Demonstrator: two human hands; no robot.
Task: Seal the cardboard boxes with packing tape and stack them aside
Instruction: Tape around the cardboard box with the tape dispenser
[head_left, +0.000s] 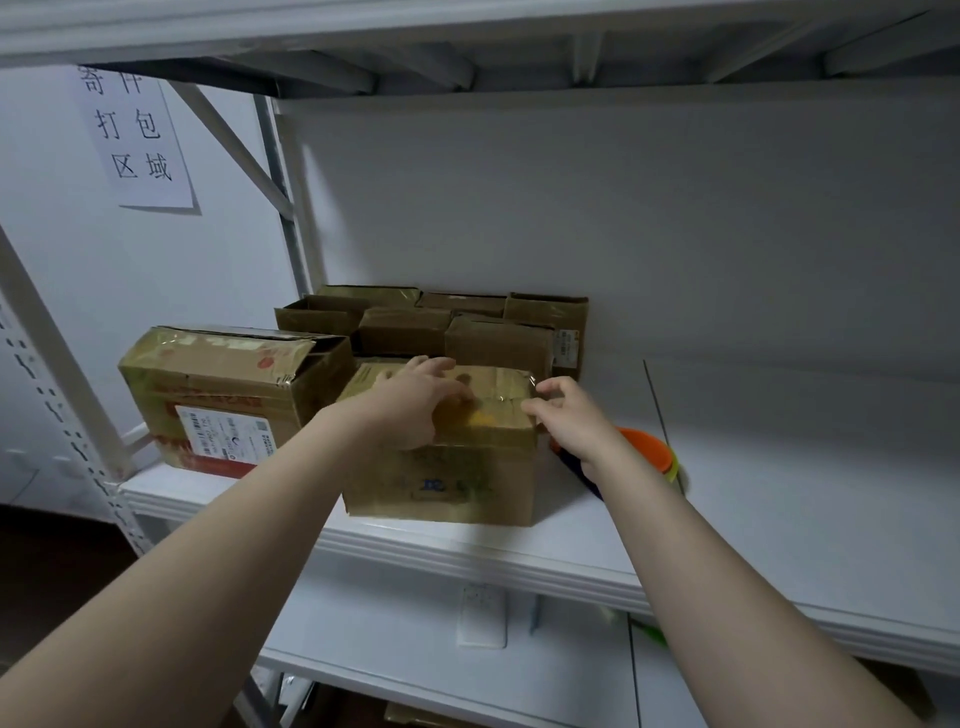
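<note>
A small cardboard box (441, 478) stands near the front edge of the white shelf (519, 564). Clear packing tape (511, 397) runs glossy across its top. My left hand (410, 400) lies on the box top and presses down with spread fingers. My right hand (571, 415) is at the box's top right corner, thumb and forefinger pinching the tape where it folds over the edge. An orange tape roll (647, 447) lies on the shelf just right of the box, partly hidden behind my right forearm.
A larger taped box (218, 395) with a shipping label sits to the left. Several small boxes (457, 327) are grouped against the back wall. A paper sign (135, 140) hangs at upper left. White rack uprights (67, 415) stand left; a white device (480, 616) lies on the lower shelf.
</note>
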